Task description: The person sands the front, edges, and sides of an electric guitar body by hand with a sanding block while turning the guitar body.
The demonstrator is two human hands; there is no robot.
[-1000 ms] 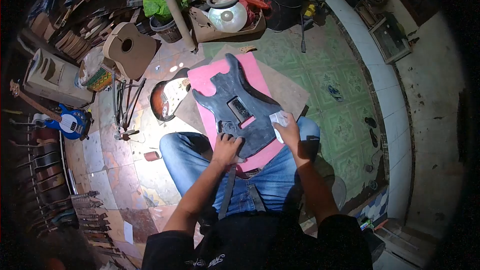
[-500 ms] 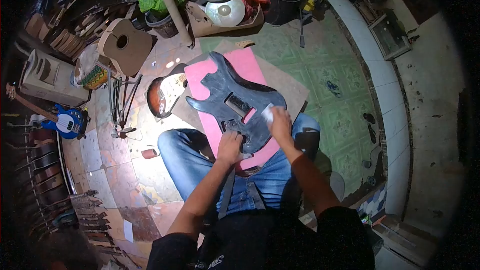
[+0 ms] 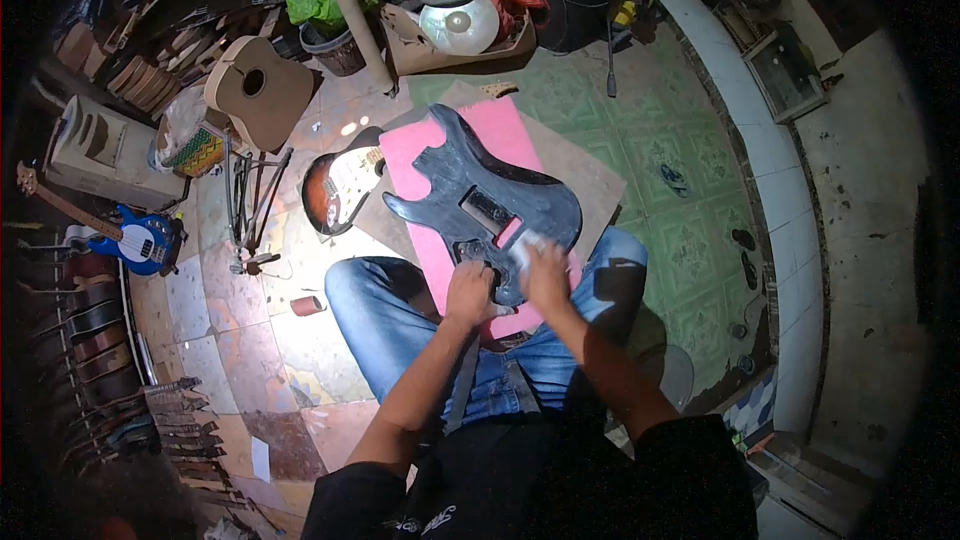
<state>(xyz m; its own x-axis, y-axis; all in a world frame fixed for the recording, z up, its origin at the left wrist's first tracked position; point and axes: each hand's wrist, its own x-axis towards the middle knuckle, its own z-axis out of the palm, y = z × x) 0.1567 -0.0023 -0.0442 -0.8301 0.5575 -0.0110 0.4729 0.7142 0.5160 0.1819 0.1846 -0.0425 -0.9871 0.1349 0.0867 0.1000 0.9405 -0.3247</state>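
Observation:
A dark grey-black guitar body (image 3: pixel 545 202) lies on a pink sheet (image 3: pixel 402 147) above my lap. My left hand (image 3: pixel 470 290) grips the lower left edge of the body, fingers over its face near the small cavity. In my right hand (image 3: pixel 546 278) is a white cloth or paper (image 3: pixel 527 246), pressed on the body's face just below the rectangular opening; the hand is slightly blurred. Under the pink sheet is a brown board (image 3: pixel 590 172).
A sunburst guitar body (image 3: pixel 322 195) lies left of the board. Farther left are a metal stand (image 3: pixel 240 210), an acoustic body (image 3: pixel 285 100) and a blue guitar (image 3: pixel 146 240). A red-brown roll (image 3: pixel 306 306) is beside my left knee. Sandals (image 3: pixel 674 180) rest on the green tiles.
My right hand has moved left and down across the body with the white piece. The body has turned a little beneath my hands, while my left hand keeps hold of its lower edge.

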